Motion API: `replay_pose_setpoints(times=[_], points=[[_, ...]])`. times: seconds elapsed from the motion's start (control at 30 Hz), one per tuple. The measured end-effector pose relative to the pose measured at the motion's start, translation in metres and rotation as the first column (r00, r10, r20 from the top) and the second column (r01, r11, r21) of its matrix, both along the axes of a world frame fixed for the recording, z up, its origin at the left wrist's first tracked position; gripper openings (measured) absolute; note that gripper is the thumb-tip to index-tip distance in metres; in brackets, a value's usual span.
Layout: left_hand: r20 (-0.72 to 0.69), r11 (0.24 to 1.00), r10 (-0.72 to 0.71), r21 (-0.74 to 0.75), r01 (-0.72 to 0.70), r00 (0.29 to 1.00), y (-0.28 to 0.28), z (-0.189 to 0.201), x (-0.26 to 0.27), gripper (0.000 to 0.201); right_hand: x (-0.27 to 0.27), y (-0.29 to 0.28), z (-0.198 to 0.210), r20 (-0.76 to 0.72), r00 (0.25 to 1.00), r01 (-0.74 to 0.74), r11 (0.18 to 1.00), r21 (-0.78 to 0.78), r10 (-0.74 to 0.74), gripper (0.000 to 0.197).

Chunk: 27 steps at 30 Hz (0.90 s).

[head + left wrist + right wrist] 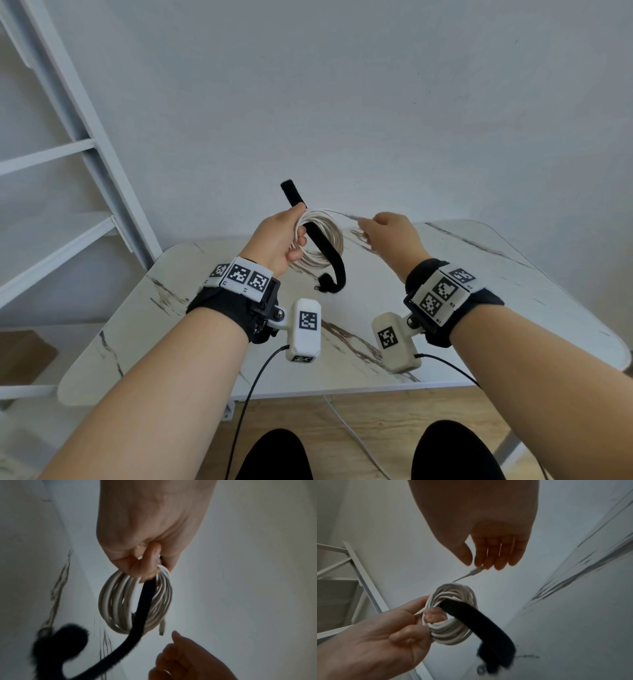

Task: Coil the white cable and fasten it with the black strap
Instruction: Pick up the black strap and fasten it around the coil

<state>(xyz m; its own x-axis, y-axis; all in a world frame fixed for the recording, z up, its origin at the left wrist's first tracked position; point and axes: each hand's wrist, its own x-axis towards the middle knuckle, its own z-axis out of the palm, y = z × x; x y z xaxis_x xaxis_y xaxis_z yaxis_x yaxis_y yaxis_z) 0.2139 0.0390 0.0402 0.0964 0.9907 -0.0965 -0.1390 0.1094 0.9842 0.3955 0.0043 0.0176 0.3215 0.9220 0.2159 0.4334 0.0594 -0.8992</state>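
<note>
My left hand [284,236] is raised above the table and grips the coiled white cable [337,240] together with the black strap [329,253]. The strap runs through the coil; one end sticks up past my thumb and the other curls below. The left wrist view shows the coil [109,601] hanging from my fingers with the strap [142,604] across it. My right hand [390,236] is just right of the coil. Its fingertips [481,563] touch the cable's loose plug end [476,571], with the thumb slightly apart from it.
The marble-patterned table [479,274] lies under both hands, against a white wall. A white metal frame [85,144] stands at the left, with a cardboard box [24,353] below it. Another white cable [356,435] trails on the wooden floor near my knees.
</note>
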Motion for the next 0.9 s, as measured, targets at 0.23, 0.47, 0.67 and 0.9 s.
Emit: replay_pose_setpoints(times=[0.23, 0.47, 0.67, 0.9], points=[[0.032, 0.997, 0.069, 0.019, -0.070, 0.997, 0.000, 0.005, 0.001, 0.021, -0.018, -0.008, -0.007, 0.177, 0.946, -0.228, 0.944, -0.237, 0.272, 0.049], [-0.112, 0.990, 0.091, 0.115, -0.078, 0.990, 0.000, 0.002, -0.008, 0.022, -0.016, -0.011, 0.013, -0.117, 0.942, -0.322, 0.946, -0.042, 0.315, 0.008], [-0.241, 0.988, 0.054, 0.156, -0.016, 0.969, -0.004, -0.003, -0.006, 0.020, -0.013, -0.006, 0.035, -0.010, 0.954, -0.297, 0.951, 0.091, 0.299, 0.018], [-0.306, 0.969, -0.153, 0.139, 0.203, 0.940, -0.016, 0.002, -0.002, 0.022, -0.005, 0.005, 0.039, -0.019, 0.989, -0.140, 0.969, 0.205, 0.147, 0.009]])
